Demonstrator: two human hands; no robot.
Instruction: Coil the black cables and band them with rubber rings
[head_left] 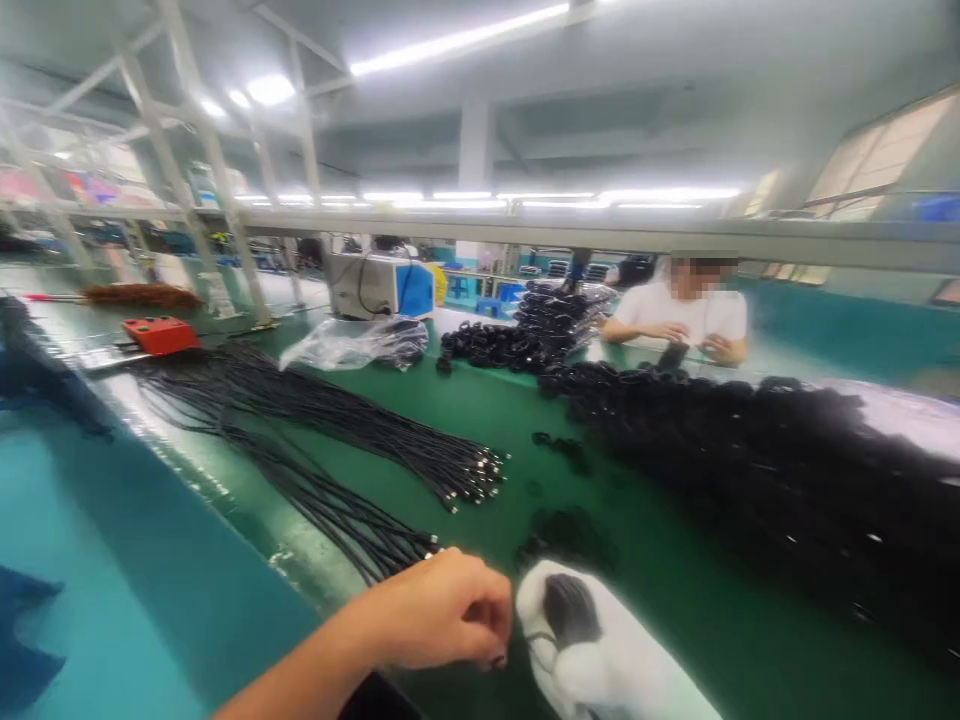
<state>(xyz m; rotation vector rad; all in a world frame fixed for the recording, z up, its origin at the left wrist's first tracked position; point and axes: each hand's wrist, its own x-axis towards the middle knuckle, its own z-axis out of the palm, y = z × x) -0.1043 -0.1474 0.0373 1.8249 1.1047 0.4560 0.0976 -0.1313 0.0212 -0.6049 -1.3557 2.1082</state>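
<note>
Here's a two-handed handling step, by the look of it: gloved right hand (600,655) closed around a dark bundle (571,607), held among its fingers. Left hand (442,610) curls just beside; can't tell whether it's grasping anything. Bringing them together calls for careful alignment. Loose black cables (360,425) lie left on the table (465,397), a coiled pile (720,440) right.

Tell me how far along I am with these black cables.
Partway, by the look of it. The heap of dark coils on the right looks done. Your gloved right hand seems to hold something dark, too blurred to identify; your left hand is curled, contents unclear. Left over: two long, uncoiled cable bundles on the green tabletop.
</note>
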